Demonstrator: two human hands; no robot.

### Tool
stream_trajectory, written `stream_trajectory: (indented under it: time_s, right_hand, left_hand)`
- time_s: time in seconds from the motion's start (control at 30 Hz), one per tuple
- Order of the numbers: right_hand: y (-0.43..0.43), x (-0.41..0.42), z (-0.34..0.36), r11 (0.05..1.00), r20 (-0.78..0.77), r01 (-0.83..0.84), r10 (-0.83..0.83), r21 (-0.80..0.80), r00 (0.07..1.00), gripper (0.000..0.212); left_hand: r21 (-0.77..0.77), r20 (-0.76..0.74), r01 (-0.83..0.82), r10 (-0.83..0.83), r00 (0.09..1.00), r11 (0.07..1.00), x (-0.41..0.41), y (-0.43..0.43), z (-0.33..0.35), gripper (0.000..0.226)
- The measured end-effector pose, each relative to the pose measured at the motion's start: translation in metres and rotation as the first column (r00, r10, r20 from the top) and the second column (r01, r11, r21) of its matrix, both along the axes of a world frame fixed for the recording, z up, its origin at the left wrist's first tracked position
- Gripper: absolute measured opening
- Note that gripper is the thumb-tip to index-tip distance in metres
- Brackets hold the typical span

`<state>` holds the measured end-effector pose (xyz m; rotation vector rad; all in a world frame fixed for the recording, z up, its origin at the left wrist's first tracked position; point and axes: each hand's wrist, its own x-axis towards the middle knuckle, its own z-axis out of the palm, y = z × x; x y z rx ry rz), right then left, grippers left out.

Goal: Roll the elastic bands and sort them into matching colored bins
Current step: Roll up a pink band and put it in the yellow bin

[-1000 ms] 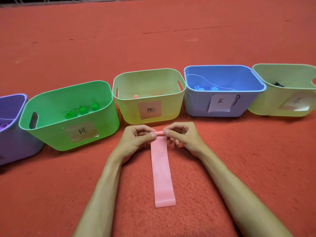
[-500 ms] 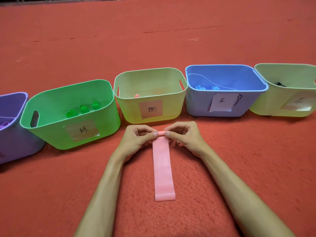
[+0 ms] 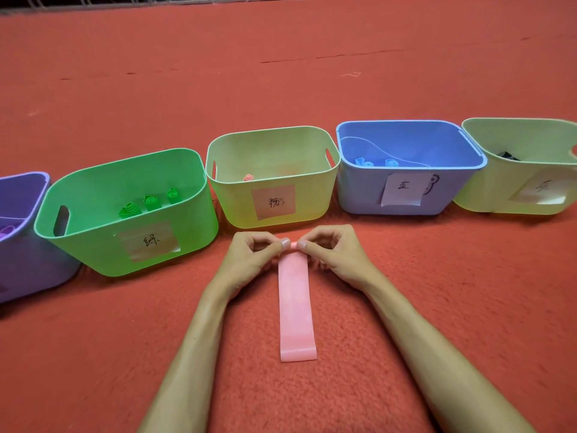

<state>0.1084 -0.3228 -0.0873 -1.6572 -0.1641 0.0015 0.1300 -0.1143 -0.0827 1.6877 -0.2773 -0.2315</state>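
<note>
on the red carpet (image 3: pixel 437 292), just in front of the bin row: pink band (image 3: pixel 295 307) lies flat, long axis running toward the camera, far end just short of the yellow-green bin with the pink label (image 3: pixel 273 179).

left hand (image 3: pixel 249 260) and right hand (image 3: pixel 337 257) both pinch the band's far end, thumb and index tips nearly meeting at the middle. a small roll is started there. pinching from both sides probably keeps the roll square so it doesn't cone out. rest of the band is unrolled and lying flat on the carpet.

judgement: early in rolling this one, most of the length still to go. drop target looks like the bin directly ahead, one pink roll (image 3: pixel 249 177) already inside.

other bins hold matching rolls: green bin (image 3: pixel 93 220), blue bin (image 3: pixel 406 142). purple bin (image 3: pixel 18 245) is cut off at the left edge; far right bin (image 3: pixel 515 189) has something dark in it, can't tell what.

risk: thin elastic, the roll could spring open if either pinch slackens.
</note>
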Motion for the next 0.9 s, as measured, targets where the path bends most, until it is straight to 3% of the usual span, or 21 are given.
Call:
stream_trajectory:
  time_s: [0.33,0.67,0.9]
  right_hand:
    - [0.0003,0.0024,-0.0028,0.999,-0.040,0.005,-0.006,-0.033,0.999,0.016]
    - [-0.0005,0.0007,0.0012,1.000,-0.013,-0.010,0.010,0.010,1.000,0.014]
    - [0.0003,0.0025,-0.0008,0.999,-0.057,-0.008,0.006,-0.034,0.998,0.017]
  left_hand:
    - [-0.040,-0.015,0.030,-0.030,0.999,0.999,0.0016,0.0047,-0.0026,0.010]
    - [0.017,-0.010,0.034,-0.034,0.999,0.999,0.0019,0.0025,-0.0024,0.013]
    - [-0.080,-0.016,0.046,-0.048,0.999,0.996,0.0013,0.0055,-0.0004,0.015]
